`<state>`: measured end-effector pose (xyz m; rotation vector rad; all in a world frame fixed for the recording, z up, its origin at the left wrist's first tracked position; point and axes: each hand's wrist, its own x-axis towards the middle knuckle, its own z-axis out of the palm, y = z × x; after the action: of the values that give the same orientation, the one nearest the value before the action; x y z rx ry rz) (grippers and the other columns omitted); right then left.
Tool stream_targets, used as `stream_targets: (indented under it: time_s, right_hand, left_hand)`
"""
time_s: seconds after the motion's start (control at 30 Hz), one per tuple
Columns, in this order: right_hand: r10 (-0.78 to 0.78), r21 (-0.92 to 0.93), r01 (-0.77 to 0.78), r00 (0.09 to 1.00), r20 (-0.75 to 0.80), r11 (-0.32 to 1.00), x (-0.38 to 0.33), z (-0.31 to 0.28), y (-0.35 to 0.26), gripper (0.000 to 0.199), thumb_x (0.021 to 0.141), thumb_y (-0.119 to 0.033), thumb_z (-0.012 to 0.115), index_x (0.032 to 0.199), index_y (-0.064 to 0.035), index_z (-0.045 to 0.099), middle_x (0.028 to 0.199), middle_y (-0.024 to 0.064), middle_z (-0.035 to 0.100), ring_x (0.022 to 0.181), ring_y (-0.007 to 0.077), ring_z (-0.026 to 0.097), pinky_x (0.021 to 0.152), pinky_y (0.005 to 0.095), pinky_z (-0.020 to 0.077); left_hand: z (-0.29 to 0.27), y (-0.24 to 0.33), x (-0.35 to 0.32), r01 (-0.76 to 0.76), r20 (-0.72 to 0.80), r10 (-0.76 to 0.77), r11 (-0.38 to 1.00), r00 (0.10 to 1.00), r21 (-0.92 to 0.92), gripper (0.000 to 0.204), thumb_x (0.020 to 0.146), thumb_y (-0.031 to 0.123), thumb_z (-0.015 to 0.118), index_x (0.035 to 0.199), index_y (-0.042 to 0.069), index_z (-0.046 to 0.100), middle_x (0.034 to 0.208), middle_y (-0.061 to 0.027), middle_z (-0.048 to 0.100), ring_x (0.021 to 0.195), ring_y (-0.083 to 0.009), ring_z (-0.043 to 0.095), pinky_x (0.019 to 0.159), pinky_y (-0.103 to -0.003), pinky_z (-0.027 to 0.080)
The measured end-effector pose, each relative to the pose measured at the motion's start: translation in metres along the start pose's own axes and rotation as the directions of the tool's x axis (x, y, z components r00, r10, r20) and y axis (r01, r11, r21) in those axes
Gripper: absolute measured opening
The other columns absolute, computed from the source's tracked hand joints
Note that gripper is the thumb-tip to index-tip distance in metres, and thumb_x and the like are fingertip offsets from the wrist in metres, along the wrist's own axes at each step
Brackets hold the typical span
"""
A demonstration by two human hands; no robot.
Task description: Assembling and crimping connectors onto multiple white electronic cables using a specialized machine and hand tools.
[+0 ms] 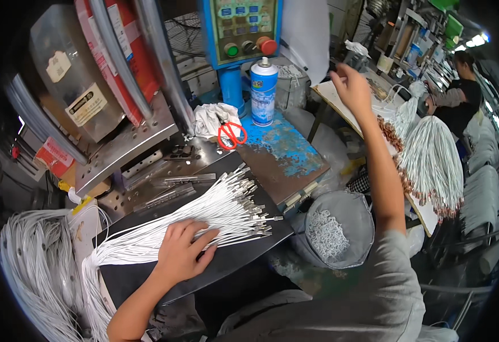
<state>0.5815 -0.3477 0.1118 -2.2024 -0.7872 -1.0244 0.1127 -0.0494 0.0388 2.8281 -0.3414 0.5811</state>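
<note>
My left hand point(185, 251) lies open, fingers spread, on a bundle of white cables point(147, 233). The cables fan out to the right across a black board point(249, 251), with small metal connectors point(252, 208) at their ends. On the left the bundle narrows and hangs over the board's edge. My right arm stretches far out to the right. Its hand point(352, 88) is raised near a hanging whitish sheet point(309, 40), thumb and fingers apart, with nothing visible between them. Whether it touches the sheet is unclear.
A press with steel columns point(169, 62) stands behind the board. Red-handled scissors point(232, 137), a white rag point(212, 118) and a blue spray can point(264, 91) are beside it. A blue control box point(244, 28), a scrap bucket point(369, 228) and a table of cables point(432, 154) are around; a person works beyond.
</note>
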Motion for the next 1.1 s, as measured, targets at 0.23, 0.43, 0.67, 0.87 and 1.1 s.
stream_targets:
  time_s: [0.23,0.43,0.67,0.87,1.1]
  right_hand:
    - [0.202,0.229,-0.257,0.950,0.236,0.939,-0.107,-0.007,-0.077,0.028,0.099,-0.023,0.074,0.087,0.0018,0.069,0.068,0.0043,0.058,0.066,0.0076,0.049,0.059,0.0286,0.0408]
    - [-0.406,0.633,0.115,0.850,0.336,0.765,-0.120,0.017,-0.228,0.019,0.095,-0.016,0.074,0.092,0.0021,0.068,0.085,0.0131,0.063,0.076,0.0245,0.064,0.069,0.0366,0.0494]
    - [-0.515,0.510,0.170,0.530,0.674,0.843,-0.115,0.068,-0.276,0.016,0.093,-0.012,0.072,0.099,0.0022,0.068,0.096,0.0205,0.066,0.093,0.0412,0.065,0.079,0.0465,0.0520]
    - [-0.441,0.390,0.224,0.607,0.661,0.893,-0.113,0.085,-0.280,0.024,0.095,-0.016,0.072,0.105,0.0048,0.066,0.098,0.0240,0.068,0.089,0.0437,0.066,0.078,0.0474,0.0518]
    - [-0.510,0.611,0.073,0.632,0.583,0.789,-0.105,0.099,-0.284,0.029,0.100,-0.022,0.070,0.110,0.0050,0.067,0.083,0.0111,0.068,0.070,0.0256,0.063,0.065,0.0377,0.0485]
  left_hand:
    - [0.001,-0.003,0.004,-0.032,0.031,0.032,0.999,0.999,0.005,0.037,0.085,0.024,0.078,0.120,0.014,0.071,0.118,-0.0080,0.062,0.113,-0.0307,0.058,0.098,-0.044,0.044]
    - [0.029,0.011,0.036,-0.142,0.122,0.150,0.987,0.981,-0.078,0.031,0.093,0.033,0.072,0.105,0.007,0.062,0.111,-0.0096,0.059,0.110,-0.0284,0.056,0.093,-0.040,0.043]
    - [0.043,0.012,0.034,-0.150,-0.009,0.150,0.973,0.989,-0.177,0.026,0.095,0.030,0.069,0.103,0.007,0.061,0.110,-0.0069,0.059,0.109,-0.0252,0.055,0.094,-0.038,0.043]
    - [0.045,0.001,0.028,-0.213,-0.136,0.185,0.946,0.973,-0.242,0.023,0.095,0.026,0.069,0.103,0.006,0.062,0.108,-0.0056,0.059,0.107,-0.0243,0.056,0.095,-0.039,0.044]
    - [0.045,0.002,0.028,-0.193,-0.121,0.169,0.953,0.978,-0.233,0.023,0.091,0.024,0.070,0.103,0.007,0.062,0.107,-0.0056,0.060,0.107,-0.0235,0.056,0.095,-0.038,0.044]
